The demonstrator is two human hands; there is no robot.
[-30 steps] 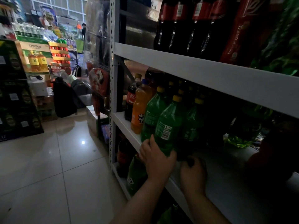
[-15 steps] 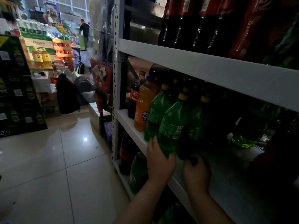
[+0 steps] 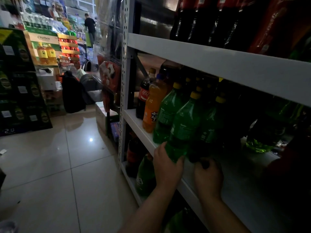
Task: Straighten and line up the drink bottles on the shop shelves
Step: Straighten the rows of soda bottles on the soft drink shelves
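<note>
On the white middle shelf (image 3: pixel 134 120) stand a cola bottle (image 3: pixel 143 100), an orange soda bottle (image 3: pixel 154 106) and several green bottles with yellow caps. My left hand (image 3: pixel 166 167) wraps the base of the front green bottle (image 3: pixel 183 128), which stands near the shelf's front edge. My right hand (image 3: pixel 208 177) grips the dark base of the green bottle beside it (image 3: pixel 210 125). Further bottles behind are lost in shadow.
Dark cola bottles (image 3: pixel 202 19) line the upper shelf (image 3: pixel 218 64). A green bottle (image 3: pixel 144 177) and a dark one sit on the lower shelf. The shelf's right part is dark, with a crumpled green wrapper (image 3: pixel 257 147). Tiled floor (image 3: pixel 58 165), stacked displays and a distant person (image 3: pixel 90 26) lie left.
Both hands keep their hold at the bottle bases. The front green bottle's label has turned away, its barcode no longer showing. The view has shifted slightly.
</note>
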